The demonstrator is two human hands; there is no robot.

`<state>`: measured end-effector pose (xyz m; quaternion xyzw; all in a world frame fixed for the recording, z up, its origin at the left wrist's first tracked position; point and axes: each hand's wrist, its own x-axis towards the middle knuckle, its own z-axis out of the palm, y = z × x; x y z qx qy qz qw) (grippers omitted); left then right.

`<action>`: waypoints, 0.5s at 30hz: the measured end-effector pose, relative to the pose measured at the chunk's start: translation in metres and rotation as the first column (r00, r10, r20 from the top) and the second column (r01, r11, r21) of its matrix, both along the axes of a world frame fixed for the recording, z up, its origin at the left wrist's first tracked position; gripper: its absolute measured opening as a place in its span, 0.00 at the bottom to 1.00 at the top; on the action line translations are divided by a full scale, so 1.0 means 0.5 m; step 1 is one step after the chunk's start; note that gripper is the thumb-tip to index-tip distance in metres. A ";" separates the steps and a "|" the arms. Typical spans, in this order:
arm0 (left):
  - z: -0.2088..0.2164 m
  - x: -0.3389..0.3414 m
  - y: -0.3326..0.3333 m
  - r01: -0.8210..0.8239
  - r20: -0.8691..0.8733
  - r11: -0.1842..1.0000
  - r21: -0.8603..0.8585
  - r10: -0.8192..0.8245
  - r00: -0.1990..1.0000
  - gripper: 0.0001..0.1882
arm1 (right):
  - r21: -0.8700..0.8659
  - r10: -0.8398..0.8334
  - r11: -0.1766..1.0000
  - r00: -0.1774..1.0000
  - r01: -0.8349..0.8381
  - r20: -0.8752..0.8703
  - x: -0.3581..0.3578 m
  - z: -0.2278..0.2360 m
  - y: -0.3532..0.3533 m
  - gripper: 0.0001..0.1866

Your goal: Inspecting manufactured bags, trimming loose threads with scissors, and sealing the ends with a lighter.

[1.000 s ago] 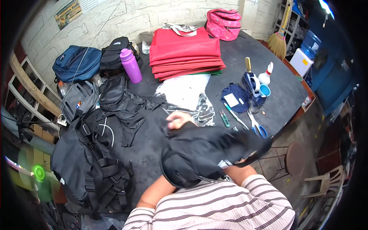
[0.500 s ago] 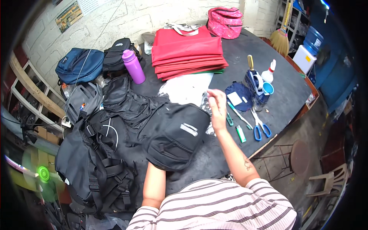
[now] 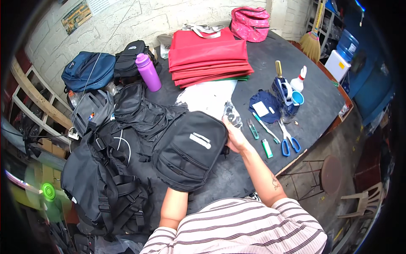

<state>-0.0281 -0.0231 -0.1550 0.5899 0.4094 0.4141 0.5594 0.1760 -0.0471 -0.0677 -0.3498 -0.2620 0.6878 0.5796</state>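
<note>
A small black backpack (image 3: 190, 148), with a pale printed patch and zipped front pocket, is tilted up in front of me. My left forearm (image 3: 174, 207) goes in under its lower edge, and the backpack hides that hand and its fingers. At the bag's upper right edge, my right hand (image 3: 237, 139) grips the side, fingers partly behind the fabric. Against the bag's left side lies another limp black backpack (image 3: 141, 114). A large black bag with straps and buckles (image 3: 95, 178) sits at the near left.
Red folded fabric bags (image 3: 209, 63) are stacked at the back by a pink backpack (image 3: 250, 25). A purple bottle (image 3: 149, 74) stands left of them. To the right lie blue-handled scissors (image 3: 290, 142), a toothbrush (image 3: 265, 127), thread snips (image 3: 253, 129) and a green lighter (image 3: 267, 149).
My right hand has come down from above the bag's right edge and taken hold of that side. The backpack has turned, so its front faces up more squarely.
</note>
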 end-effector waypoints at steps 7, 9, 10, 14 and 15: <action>-0.018 -0.048 0.009 0.039 -0.075 0.998 0.047 -0.035 0.997 0.09 | 0.414 -0.477 0.875 0.601 0.252 0.642 0.038 0.001 0.013 0.23; -0.023 -0.044 0.007 0.057 -0.095 0.996 0.062 -0.051 0.994 0.10 | 0.501 -0.533 0.845 0.344 0.184 0.773 0.035 -0.021 0.024 0.22; -0.025 -0.045 -0.004 0.044 -0.108 0.996 0.072 -0.037 0.994 0.10 | 0.462 -0.498 0.865 0.468 0.198 0.731 0.018 -0.054 0.044 0.22; -0.033 -0.026 -0.002 0.075 -0.135 0.992 0.104 -0.061 0.989 0.11 | 0.470 -0.497 0.864 0.453 0.181 0.740 0.033 -0.085 0.053 0.19; -0.027 -0.023 0.013 0.075 -0.145 0.991 0.112 -0.059 0.988 0.11 | 0.518 -0.537 0.840 0.386 0.163 0.750 0.028 -0.078 0.044 0.16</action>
